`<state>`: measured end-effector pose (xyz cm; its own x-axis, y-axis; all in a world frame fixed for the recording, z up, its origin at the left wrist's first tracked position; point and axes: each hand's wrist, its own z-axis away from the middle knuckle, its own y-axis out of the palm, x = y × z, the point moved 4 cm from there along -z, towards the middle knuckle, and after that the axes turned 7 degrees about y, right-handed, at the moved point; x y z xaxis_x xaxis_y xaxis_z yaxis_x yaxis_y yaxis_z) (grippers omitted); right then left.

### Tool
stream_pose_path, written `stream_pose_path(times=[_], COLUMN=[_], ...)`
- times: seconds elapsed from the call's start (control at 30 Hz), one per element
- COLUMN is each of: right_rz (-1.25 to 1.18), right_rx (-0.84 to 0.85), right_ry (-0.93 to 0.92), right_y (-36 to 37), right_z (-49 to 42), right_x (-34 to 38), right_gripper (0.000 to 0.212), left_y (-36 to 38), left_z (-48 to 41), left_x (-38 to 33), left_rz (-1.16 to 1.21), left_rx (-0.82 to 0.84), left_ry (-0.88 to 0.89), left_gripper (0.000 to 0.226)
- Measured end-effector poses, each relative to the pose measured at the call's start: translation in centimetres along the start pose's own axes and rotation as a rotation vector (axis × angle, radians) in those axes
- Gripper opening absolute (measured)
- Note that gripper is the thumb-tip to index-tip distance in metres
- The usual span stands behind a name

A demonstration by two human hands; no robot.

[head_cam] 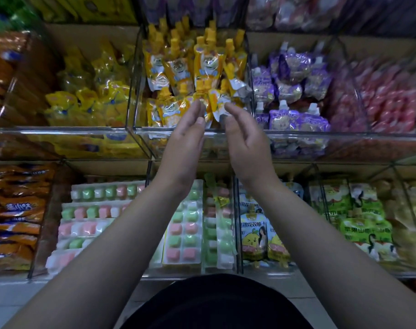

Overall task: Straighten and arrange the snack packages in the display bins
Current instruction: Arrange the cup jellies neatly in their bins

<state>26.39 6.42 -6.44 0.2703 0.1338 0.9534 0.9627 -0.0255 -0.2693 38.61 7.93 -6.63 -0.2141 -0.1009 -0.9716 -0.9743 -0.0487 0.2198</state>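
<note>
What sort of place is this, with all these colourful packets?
Probably a shop's snack aisle: rows of clear display bins, each stocked with many identical packages, like orange spouted pouches, purple pouches and pastel candy trays.

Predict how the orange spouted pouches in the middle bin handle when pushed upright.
Probably floppy: the front orange pouches lean and crumple against each other. Likely tip-prone, given chunky caps on soft bodies. Glossy film looks slippery.

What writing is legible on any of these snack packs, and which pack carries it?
"金银花双柚": yellow lemon pouch.
"苹果山…", rest blurred: green pouch.
Too blurred to read: orange bags, orange spout pouches, purple pouches.
</note>
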Motion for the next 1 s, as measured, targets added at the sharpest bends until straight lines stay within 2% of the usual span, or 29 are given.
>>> stream_pose_path(times=[0.2, 0.5, 0.57, 0.63, 0.73, 0.8, 0.93, 1.0], right_rz=[0.338, 0.649, 0.611, 0.528, 0.411, 0.431, 0.647, 0.745], right_rx=[0.098, 0.214, 0.187, 0.09, -0.214, -0.348, -0.186, -0.151], right_ry=[-0.078, -0.109, -0.126, -0.207, -0.306, -0.282, -0.021, -0.004], right_y=[0.1, 0.6, 0.3, -0.3, -2.1, -2.7, -1.5, -0.9], right_z=[-3.2, -6.1, -7.0, -7.6, -8.0, -8.6, -10.9, -11.1], right_x=[-0.6, -0.7, -0.6, -0.1, 1.5, 1.8, -0.3, -0.9], right_gripper=[0.053, 0.054, 0.049, 0.037, 0.015, 0.014, 0.041, 0.043], left_y=[0.4, 0.6, 0.8, 0.8, 0.7, 0.8, 1.5, 2.0], left_z=[-2.8, -6.2, -6.8, -7.4, -8.4, -9.0, -10.5, -11.2], left_x=[-0.1, 0.2, 0.1, 0.1, -0.1, -0.2, -0.3, -0.5], left_rz=[-0.027, -0.118, -0.142, -0.159, -0.192, -0.207, -0.207, -0.218], left_rx=[0.014, -0.003, 0.01, 0.016, 0.037, 0.052, 0.071, 0.096], left_ry=[-0.033, -0.092, -0.098, -0.103, -0.111, -0.12, -0.169, -0.195], left_gripper=[0.049, 0.044, 0.043, 0.042, 0.042, 0.043, 0.046, 0.048])
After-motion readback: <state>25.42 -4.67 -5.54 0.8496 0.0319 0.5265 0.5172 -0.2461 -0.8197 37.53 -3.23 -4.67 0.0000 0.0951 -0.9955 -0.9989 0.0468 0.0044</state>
